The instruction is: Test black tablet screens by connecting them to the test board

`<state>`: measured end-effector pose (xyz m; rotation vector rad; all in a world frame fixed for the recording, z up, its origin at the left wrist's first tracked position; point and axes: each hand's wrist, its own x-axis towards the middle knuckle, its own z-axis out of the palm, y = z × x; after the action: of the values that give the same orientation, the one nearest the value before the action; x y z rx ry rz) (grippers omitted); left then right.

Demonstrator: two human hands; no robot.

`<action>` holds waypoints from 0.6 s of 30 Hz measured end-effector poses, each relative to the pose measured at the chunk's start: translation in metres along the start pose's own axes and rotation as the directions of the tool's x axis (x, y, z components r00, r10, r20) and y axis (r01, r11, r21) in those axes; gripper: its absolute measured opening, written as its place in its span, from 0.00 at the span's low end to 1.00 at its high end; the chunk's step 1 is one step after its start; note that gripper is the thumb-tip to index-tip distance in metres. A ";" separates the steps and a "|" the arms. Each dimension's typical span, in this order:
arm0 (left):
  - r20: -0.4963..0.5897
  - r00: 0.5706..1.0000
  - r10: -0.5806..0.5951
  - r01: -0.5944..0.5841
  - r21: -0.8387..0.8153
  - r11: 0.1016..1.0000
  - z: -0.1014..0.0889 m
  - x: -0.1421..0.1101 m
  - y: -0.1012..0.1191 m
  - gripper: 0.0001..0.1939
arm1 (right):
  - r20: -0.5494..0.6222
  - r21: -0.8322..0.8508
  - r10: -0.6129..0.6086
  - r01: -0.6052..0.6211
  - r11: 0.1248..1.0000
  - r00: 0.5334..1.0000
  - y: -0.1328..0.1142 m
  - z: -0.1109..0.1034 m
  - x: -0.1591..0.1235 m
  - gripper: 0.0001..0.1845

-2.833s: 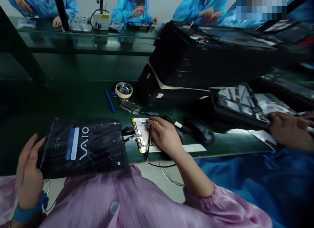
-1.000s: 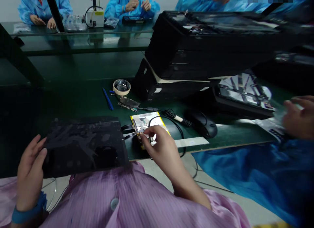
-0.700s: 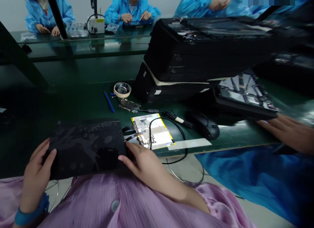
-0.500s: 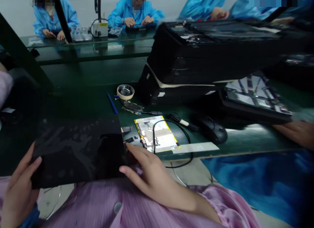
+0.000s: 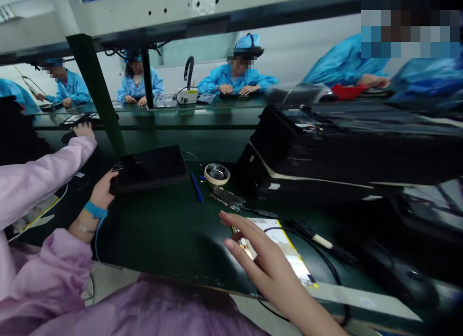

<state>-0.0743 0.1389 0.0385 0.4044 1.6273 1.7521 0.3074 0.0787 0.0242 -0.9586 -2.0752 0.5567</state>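
Observation:
My left hand [image 5: 102, 191], with a blue band at the wrist, grips the left edge of a black, flat, tablet-like panel [image 5: 155, 166]. The thumb lies on top and the other fingers are mostly hidden. Whether the panel rests on something dark beneath it I cannot tell. My right hand [image 5: 265, 256] holds nothing, its fingers apart, over the left side of a white, yellow-edged flat part [image 5: 289, 251]. Beyond it lie a blue pen-like tool [image 5: 196, 186], a roll of tape [image 5: 217, 173] and a small circuit board [image 5: 228, 197].
Black stacked trays or foam blocks [image 5: 325, 153] rise at the right. A black cable [image 5: 327, 263], a computer mouse [image 5: 405, 273] and a pale strip [image 5: 365, 300] lie near the front edge. A co-worker's pink sleeve [image 5: 47, 167] reaches in from the left. People in blue sit opposite.
The panel has moved away from my body, farther over the table, with my left hand still on it. My right hand has let go of its right edge. The view has shifted.

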 end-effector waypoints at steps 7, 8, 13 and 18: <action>0.031 0.998 0.048 -0.050 0.063 0.997 0.027 0.041 -0.028 0.12 | 0.003 -0.074 0.082 -0.082 0.994 0.997 0.024 -0.007 -0.024 0.17; 0.033 0.997 0.064 -0.067 0.095 0.993 0.028 0.043 -0.029 0.12 | 0.006 -0.084 0.088 -0.087 0.993 0.996 0.027 -0.009 -0.028 0.17; 0.026 0.981 0.195 -0.193 0.313 0.930 0.025 0.046 -0.020 0.14 | -0.052 -0.170 0.052 -0.061 0.984 0.997 0.030 -0.045 -0.035 0.15; 0.178 0.943 0.281 -0.331 0.419 0.846 0.039 -0.007 0.003 0.23 | -0.584 -0.378 -0.114 -0.144 0.915 0.804 0.047 -0.128 0.005 0.12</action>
<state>-0.0443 0.1633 0.0500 1.0108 1.9630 1.5251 0.4270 0.1201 0.0742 -1.1995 -1.6142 -0.1912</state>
